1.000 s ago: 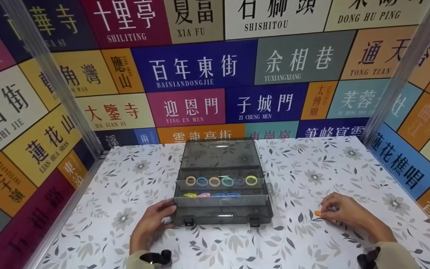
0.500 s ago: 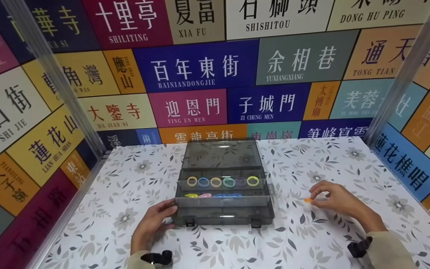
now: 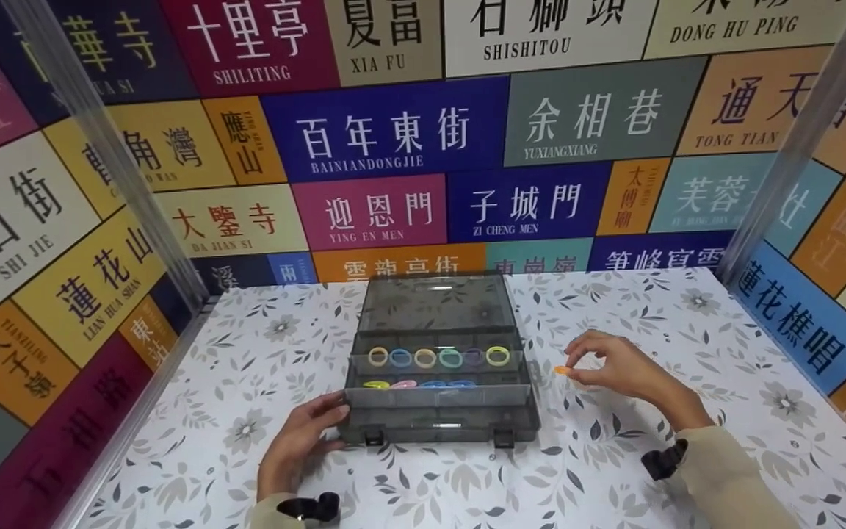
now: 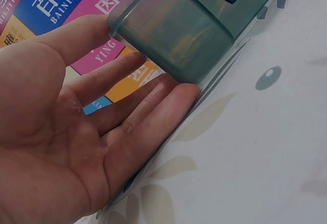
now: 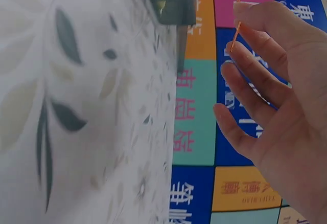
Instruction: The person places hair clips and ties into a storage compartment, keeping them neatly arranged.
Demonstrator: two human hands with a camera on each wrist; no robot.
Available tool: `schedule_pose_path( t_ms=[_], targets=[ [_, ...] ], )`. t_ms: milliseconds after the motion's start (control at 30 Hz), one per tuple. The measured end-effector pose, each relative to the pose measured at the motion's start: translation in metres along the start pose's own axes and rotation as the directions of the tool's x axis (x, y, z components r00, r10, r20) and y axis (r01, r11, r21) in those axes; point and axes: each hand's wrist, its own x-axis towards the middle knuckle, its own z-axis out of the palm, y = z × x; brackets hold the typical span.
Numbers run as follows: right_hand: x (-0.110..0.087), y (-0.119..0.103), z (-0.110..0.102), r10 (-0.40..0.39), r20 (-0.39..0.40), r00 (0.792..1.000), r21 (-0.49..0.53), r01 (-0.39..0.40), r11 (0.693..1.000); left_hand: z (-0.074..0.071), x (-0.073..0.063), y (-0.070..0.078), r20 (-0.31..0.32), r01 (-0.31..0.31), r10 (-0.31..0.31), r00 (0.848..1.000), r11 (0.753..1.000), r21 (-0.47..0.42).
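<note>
A dark translucent plastic box (image 3: 438,415) stands on the patterned tabletop with its lid (image 3: 434,303) raised at the back. Colourful rings (image 3: 399,358) stand in a row in its rear section, and several small yellow, pink and blue pieces (image 3: 434,385) sit in front of them. My left hand (image 3: 302,433) touches the box's near left side; in the left wrist view its rather straight fingers meet the corner. To the right of the box, my right hand (image 3: 614,367) pinches a small thin orange piece (image 3: 562,370) between thumb and index finger, above the table. Its exact kind is unclear.
The box's front latches (image 3: 504,438) face me. Behind the white leaf-print tabletop (image 3: 651,470) rises a wall of coloured sign panels (image 3: 393,128). Clear upright posts (image 3: 783,139) stand at the two back corners.
My right hand has moved left and away from me, bringing the orange piece closer to the box's right side. The left hand and the box have stayed put.
</note>
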Motion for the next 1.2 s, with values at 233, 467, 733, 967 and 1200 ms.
schedule_pose_path(
  t_ms=[233,467,733,967,1200],
  targets=[
    [0.023,-0.022,0.011,-0.032,0.023,0.999,-0.004,0.032,0.999,0.0,0.0,-0.001,-0.004,-0.006,0.006,1.0,1.0,-0.011],
    [0.049,-0.036,0.028,-0.028,0.033,0.999,0.043,0.026,0.999,-0.001,-0.002,0.0,-0.002,-0.025,0.025,1.0,1.0,-0.002],
    [0.066,-0.038,0.051,0.004,0.041,0.999,0.042,-0.006,0.999,0.001,-0.002,0.001,0.002,-0.023,0.023,1.0,1.0,0.006],
    [0.075,-0.042,0.067,0.032,0.059,0.998,0.066,-0.035,0.997,0.001,-0.001,0.002,0.007,-0.01,0.01,1.0,1.0,-0.006],
    [0.078,-0.044,0.078,0.029,0.061,0.998,0.068,-0.033,0.997,0.0,-0.001,0.0,0.019,-0.017,0.017,1.0,1.0,-0.009]
  ],
)
